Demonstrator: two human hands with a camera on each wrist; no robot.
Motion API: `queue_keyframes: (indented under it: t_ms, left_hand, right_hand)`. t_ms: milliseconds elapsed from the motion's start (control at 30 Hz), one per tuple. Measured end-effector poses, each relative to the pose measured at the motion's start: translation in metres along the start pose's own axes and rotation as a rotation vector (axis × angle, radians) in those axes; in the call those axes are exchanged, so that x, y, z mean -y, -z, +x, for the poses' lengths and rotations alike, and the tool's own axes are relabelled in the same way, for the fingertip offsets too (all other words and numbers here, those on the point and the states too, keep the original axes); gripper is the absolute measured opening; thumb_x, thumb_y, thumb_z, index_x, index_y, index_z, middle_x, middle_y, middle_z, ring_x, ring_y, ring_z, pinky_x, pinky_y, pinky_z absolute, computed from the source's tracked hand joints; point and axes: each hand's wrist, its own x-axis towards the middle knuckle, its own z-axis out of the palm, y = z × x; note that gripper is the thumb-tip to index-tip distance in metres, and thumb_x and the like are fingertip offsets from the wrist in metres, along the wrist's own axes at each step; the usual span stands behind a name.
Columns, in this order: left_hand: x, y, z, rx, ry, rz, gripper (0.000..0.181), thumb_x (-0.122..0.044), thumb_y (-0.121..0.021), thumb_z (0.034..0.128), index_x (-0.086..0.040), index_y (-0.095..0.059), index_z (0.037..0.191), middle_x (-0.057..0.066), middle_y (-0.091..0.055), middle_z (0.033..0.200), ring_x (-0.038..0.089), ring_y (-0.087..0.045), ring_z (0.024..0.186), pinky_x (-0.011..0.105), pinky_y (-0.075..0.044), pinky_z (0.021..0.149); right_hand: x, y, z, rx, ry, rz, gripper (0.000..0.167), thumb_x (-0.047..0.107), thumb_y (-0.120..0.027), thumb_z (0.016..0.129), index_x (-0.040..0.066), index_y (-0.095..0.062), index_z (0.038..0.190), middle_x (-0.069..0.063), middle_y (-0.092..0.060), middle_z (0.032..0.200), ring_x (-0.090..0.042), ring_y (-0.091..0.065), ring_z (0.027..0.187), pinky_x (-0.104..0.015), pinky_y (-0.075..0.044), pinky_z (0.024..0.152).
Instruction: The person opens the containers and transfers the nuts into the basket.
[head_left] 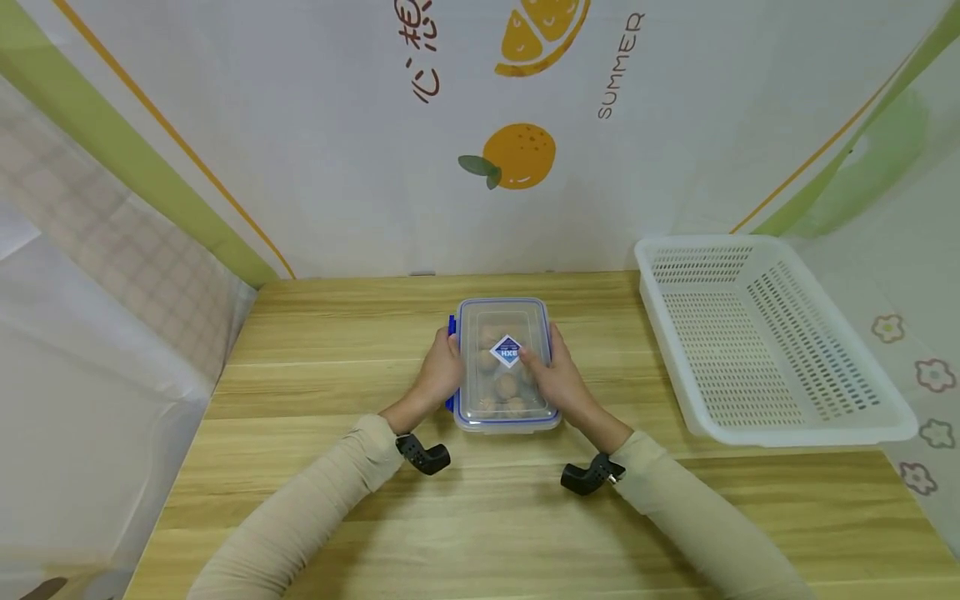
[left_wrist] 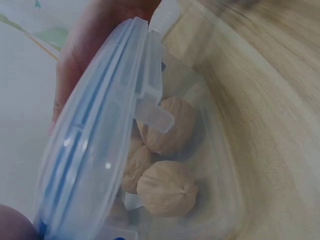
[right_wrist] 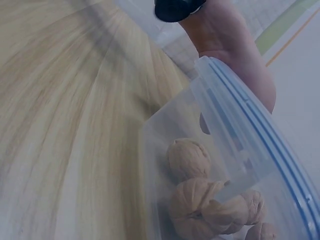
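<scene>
Left hand (head_left: 441, 368) and right hand (head_left: 561, 379) are gripping clear box (head_left: 498, 375) by its long sides; box lying between them, long axis pointing forward, neither nearer.

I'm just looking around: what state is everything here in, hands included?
Container: upright
Lid: on the container
Blue side latch: juts out; locked or not, can't tell
Walnuts: whole, inside the container
White basket: upright, open-topped
Left hand: grips container's left side
Right hand: grips its right side, thumb on lid
</scene>
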Motion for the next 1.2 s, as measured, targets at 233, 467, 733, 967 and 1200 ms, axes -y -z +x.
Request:
queue_keyframes:
  t_ms: [233, 467, 733, 967, 1200]
  left_hand:
    - [0.002, 0.001, -0.001, 0.004, -0.013, 0.046, 0.04, -0.014, -0.025, 0.1129, 0.012, -0.039, 0.139, 0.034, -0.059, 0.121, 0.042, -0.065, 0.102, 0.051, -0.063, 0.078]
    - [0.006, 0.009, 0.001, 0.052, -0.019, 0.084, 0.044, -0.019, -0.024, 0.1141, 0.011, -0.037, 0.143, 0.034, -0.061, 0.119, 0.041, -0.071, 0.09, 0.041, -0.065, 0.061]
    - [0.015, 0.012, 0.001, 0.023, -0.035, 0.08, 0.042, -0.018, -0.027, 0.1139, 0.012, -0.045, 0.137, 0.027, -0.062, 0.104, 0.034, -0.068, 0.082, 0.041, -0.062, 0.064]
    - [0.024, 0.011, 0.001, 0.003, -0.02, 0.07, 0.037, -0.01, -0.038, 0.1107, 0.014, -0.044, 0.139, 0.031, -0.064, 0.121, 0.039, -0.067, 0.103, 0.046, -0.062, 0.085]
    - [0.029, 0.01, 0.004, 0.064, -0.009, 0.032, 0.036, -0.008, -0.043, 0.1087, 0.012, -0.049, 0.139, 0.025, -0.066, 0.107, 0.026, -0.068, 0.075, 0.031, -0.061, 0.056]
  right_hand:
    - [-0.002, 0.0, 0.0, 0.004, 0.008, 0.034, 0.081, 0.027, -0.054, 0.108, 0.003, 0.0, 0.163, -0.024, -0.009, 0.167, -0.042, -0.014, 0.152, -0.056, -0.013, 0.126]
    - [-0.003, -0.001, 0.0, 0.005, 0.002, 0.027, 0.081, 0.03, -0.055, 0.107, 0.005, -0.001, 0.163, -0.022, -0.009, 0.168, -0.042, -0.014, 0.152, -0.058, -0.015, 0.125]
    - [-0.002, 0.0, 0.0, -0.002, -0.006, 0.019, 0.081, 0.029, -0.055, 0.107, 0.005, -0.002, 0.163, -0.022, -0.013, 0.167, -0.042, -0.017, 0.151, -0.058, -0.017, 0.125]
    - [-0.002, 0.001, -0.001, 0.012, -0.008, 0.026, 0.081, 0.031, -0.055, 0.107, 0.007, -0.001, 0.164, -0.021, -0.012, 0.168, -0.041, -0.015, 0.152, -0.057, -0.015, 0.125]
    - [-0.001, 0.002, -0.001, 0.009, -0.001, 0.016, 0.081, 0.031, -0.055, 0.107, 0.005, -0.002, 0.163, -0.021, -0.011, 0.168, -0.041, -0.014, 0.153, -0.057, -0.013, 0.126]
